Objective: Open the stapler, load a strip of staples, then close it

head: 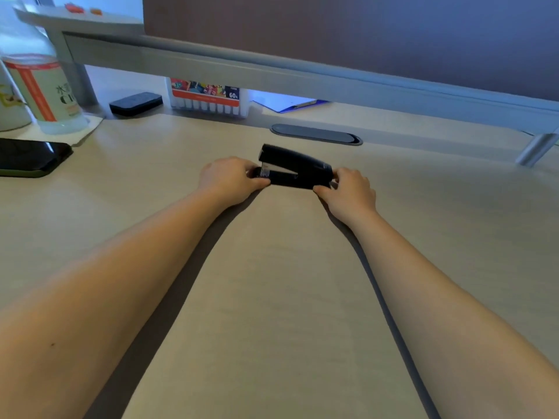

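Stapler (295, 170) sits on the desk (272, 282), mid-table and far from the camera, lying lengthwise left to right. It's black, smooth plastic, with a rounded top arm lifted a little at the left end and a glint of metal showing in the gap. The left hand (230, 179) is pinching that left end, fingers closed on the base, probably to pin it down. The right hand (348, 192) is closed on the rounded right end, likely steadying the hinge so the top can swing up. No strip of staples is visible, so loading looks some way off. Far left, a dark phone (30, 157) lies flat near a clear bottle (45, 92); further back, a box of markers (208, 96) stands under the grey shelf (272, 71).
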Available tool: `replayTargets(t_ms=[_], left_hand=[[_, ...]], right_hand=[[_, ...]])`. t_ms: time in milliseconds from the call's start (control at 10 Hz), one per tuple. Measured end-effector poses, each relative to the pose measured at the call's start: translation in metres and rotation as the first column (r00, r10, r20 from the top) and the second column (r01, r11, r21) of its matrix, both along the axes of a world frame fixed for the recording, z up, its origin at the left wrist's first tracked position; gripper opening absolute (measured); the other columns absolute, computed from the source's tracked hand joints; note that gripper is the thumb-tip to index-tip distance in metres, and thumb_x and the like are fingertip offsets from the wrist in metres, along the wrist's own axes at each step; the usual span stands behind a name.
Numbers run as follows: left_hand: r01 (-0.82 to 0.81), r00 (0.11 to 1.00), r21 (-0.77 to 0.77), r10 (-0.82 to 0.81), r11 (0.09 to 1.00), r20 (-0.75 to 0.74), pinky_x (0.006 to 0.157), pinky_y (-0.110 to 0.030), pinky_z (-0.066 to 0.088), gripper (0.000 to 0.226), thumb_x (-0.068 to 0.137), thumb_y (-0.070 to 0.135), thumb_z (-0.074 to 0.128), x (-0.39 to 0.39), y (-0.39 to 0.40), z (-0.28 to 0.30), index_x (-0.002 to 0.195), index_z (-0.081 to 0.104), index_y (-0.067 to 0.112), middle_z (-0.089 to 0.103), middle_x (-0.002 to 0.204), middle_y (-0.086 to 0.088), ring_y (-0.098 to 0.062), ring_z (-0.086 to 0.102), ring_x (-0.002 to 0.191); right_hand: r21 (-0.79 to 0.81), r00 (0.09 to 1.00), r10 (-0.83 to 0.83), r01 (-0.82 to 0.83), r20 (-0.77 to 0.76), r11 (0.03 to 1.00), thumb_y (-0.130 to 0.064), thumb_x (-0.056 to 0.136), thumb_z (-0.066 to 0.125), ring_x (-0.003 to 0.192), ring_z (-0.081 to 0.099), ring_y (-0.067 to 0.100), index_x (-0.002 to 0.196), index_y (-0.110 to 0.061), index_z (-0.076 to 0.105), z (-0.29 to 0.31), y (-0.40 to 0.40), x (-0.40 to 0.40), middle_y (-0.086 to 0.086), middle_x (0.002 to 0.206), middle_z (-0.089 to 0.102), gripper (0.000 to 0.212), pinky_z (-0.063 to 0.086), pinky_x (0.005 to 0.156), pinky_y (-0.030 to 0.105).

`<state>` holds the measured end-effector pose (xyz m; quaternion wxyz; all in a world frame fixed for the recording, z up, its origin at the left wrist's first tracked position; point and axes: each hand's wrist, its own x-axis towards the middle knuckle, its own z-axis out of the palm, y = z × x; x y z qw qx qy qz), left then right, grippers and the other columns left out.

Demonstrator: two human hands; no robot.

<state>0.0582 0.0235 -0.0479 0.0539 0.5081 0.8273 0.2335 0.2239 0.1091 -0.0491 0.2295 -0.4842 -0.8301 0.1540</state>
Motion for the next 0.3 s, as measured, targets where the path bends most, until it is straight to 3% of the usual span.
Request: replayTargets(t_ms=[200, 300], left_hand=[[-0.034, 0.999, -0.02, 0.034, 0.999, -0.022, 0.096, -0.046, 0.041, 0.045, 0.084, 0.046, 0.045, -0.0098, 0.0231, -0.001, 0.12, 0.052, 0.021, 0.059, 0.123, -0.013, -0.031, 0.051, 0.111], [-0.029, 0.998, -0.028, 0.028, 0.999, -0.051, 0.092, -0.046, 0.043, 0.045, 0.082, 0.049, 0.045, -0.0092, 0.0181, -0.0021, 0.11, 0.055, 0.014, 0.06, 0.115, -0.015, -0.031, 0.053, 0.104]], right_hand=[[0.033, 0.999, -0.025, 0.024, 0.042, 0.999, -0.032, 0.085, 0.052, 0.106, 0.049, 0.035, 0.112, -0.007, 0.051, -0.0006, 0.0225, -0.0184, 0.018, 0.113, 0.057, 0.036, 0.041, 0.085, 0.042], [0.03, 1.0, 0.0, -0.001, 0.028, 1.0, -0.03, 0.086, 0.05, 0.102, 0.051, 0.034, 0.111, -0.006, 0.051, -0.0028, 0.0176, -0.0145, 0.017, 0.111, 0.058, 0.035, 0.042, 0.078, 0.04]])
